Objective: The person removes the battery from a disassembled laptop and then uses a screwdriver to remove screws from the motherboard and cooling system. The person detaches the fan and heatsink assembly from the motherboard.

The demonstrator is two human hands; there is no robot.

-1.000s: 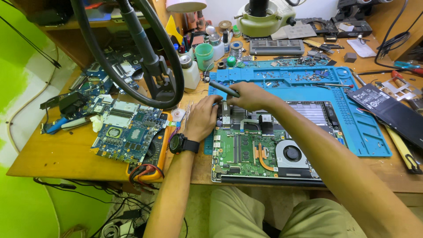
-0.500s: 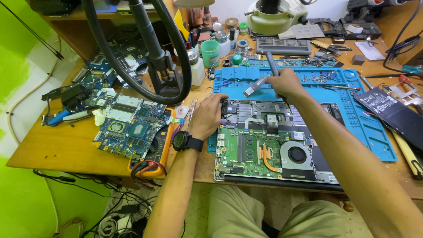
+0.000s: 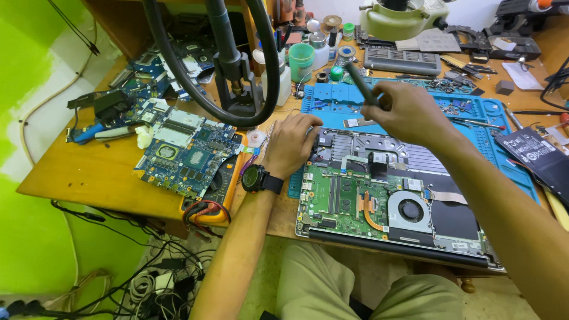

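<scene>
Right hand (image 3: pixel 409 112) lifting screwdriver (image 3: pixel 363 86), left hand (image 3: pixel 290 142) on open laptop (image 3: pixel 391 207)

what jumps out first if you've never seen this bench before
The opened laptop at the desk's near edge, its green board and round fan bared, draws the eye first. Above it the right hand holds a dark screwdriver raised over the blue mat, while the left hand rests on the laptop's left corner. A loose blue circuit board lies to the left.
</scene>
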